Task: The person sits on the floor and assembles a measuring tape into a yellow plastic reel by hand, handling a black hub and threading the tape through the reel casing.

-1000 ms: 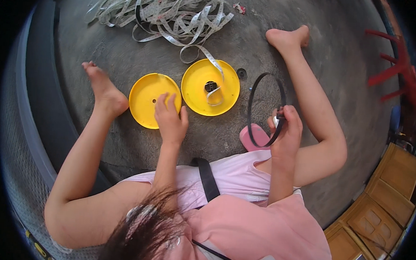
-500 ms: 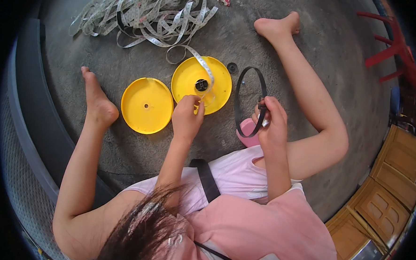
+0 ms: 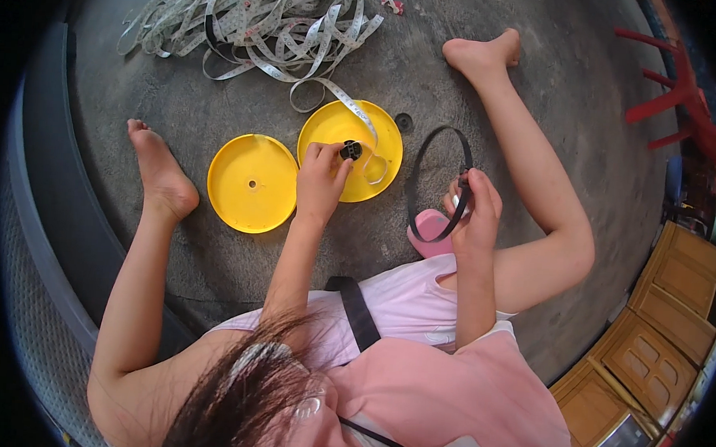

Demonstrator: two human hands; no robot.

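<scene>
My left hand point(image 3: 321, 181) pinches the black hub point(image 3: 350, 150) on the yellow disc point(image 3: 379, 135); right hand point(image 3: 473, 213) grips the black ring point(image 3: 437, 179).

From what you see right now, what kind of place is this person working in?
Probably an informal home or yard workshop, not a factory. The person sits barefoot on a bare concrete floor, with a loose heap of tape strips in front, red chair legs and wooden cabinets at the side.

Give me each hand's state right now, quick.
Left hand: fingertips closed on the small black hub at the yellow disc.
Right hand: closed on the black ring, held upright.
</scene>
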